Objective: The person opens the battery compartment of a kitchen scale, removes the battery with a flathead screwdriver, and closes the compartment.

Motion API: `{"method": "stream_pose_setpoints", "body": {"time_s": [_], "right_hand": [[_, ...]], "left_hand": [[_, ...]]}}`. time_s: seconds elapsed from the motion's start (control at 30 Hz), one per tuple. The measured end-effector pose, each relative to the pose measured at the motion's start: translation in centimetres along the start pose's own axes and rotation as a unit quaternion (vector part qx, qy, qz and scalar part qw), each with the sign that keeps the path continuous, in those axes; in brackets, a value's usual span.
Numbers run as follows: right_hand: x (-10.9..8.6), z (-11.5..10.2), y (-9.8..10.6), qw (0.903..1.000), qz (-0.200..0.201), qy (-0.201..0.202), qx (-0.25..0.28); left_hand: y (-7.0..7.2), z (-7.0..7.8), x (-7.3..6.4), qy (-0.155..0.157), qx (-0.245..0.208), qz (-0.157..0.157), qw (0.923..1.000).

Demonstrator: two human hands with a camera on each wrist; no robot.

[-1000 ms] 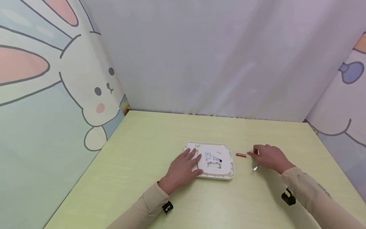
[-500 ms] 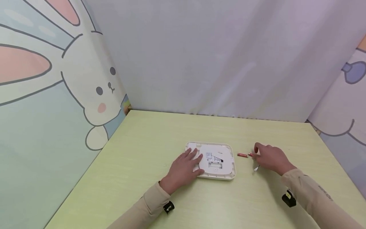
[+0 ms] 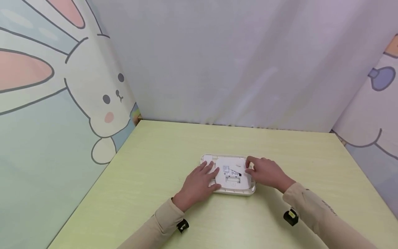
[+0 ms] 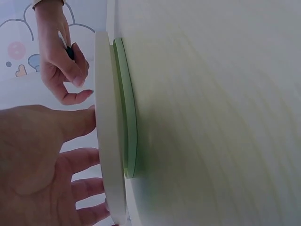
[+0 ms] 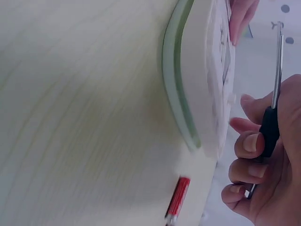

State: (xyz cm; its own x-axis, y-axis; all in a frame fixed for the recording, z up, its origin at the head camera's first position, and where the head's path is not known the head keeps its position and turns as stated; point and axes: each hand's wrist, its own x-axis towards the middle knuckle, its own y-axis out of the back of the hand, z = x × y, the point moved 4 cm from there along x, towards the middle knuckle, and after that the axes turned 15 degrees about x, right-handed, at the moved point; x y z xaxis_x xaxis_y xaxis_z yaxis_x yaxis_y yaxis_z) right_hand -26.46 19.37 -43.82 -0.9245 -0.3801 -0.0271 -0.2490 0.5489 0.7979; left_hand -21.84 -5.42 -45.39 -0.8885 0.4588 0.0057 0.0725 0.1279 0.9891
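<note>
A flat white device with rounded corners (image 3: 230,162) lies on the table, its underside up, showing a printed label and an uncovered battery compartment (image 3: 233,180). My left hand (image 3: 199,183) rests on its left part, fingers spread. At its right edge is my right hand (image 3: 267,172), index finger and thumb apart over the rim. The other fingers of that hand curl round the dark handle of a screwdriver (image 5: 270,125), whose metal shaft points away from the palm. A red battery (image 5: 178,200) lies on the table near the device; in the head view my right hand hides it.
A pale green layer (image 5: 171,75) shows beneath the device's white body. The yellow-green table (image 3: 161,148) runs back to a plain curtain (image 3: 217,62). Cartoon-printed cloth (image 3: 87,86) hangs along the left side and similar cloth on the right.
My right hand has moved left, from beside the red batteries to the right edge of the device, with the screwdriver still in it. My left hand has stayed in place.
</note>
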Motion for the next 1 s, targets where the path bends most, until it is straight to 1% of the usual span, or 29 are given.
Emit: {"method": "stream_pose_setpoints", "body": {"time_s": [0.1,0.17,0.27,0.53,0.63,0.73,1.0], "right_hand": [[1.0,-0.7,-1.0,0.9997,-0.005,-0.02,0.011],[1.6,-0.9,-1.5,0.9993,-0.011,-0.035,0.008],[2.2,-1.1,-1.9,0.9987,-0.022,-0.046,0.004],[2.8,-1.2,-2.0,0.9994,-0.02,-0.028,0.006],[2.7,-1.1,-2.0,0.9994,-0.016,-0.029,0.004],[2.7,-1.1,-2.1,0.9993,-0.014,-0.034,0.007],[2.8,-1.5,-2.3,0.9975,-0.024,-0.056,0.036]], "left_hand": [[-0.1,0.0,0.0,0.001,0.0,-0.005,1.0],[-0.1,0.0,0.0,0.0,0.001,-0.005,1.0],[0.0,0.1,0.0,-0.002,0.003,-0.003,1.0],[0.2,0.0,-0.2,0.001,0.008,0.006,0.9999],[0.3,0.1,-0.2,0.0,0.006,0.006,1.0],[0.2,0.1,-0.2,0.0,0.003,0.003,1.0],[0.3,0.0,-0.2,0.002,0.001,0.003,1.0]]}}
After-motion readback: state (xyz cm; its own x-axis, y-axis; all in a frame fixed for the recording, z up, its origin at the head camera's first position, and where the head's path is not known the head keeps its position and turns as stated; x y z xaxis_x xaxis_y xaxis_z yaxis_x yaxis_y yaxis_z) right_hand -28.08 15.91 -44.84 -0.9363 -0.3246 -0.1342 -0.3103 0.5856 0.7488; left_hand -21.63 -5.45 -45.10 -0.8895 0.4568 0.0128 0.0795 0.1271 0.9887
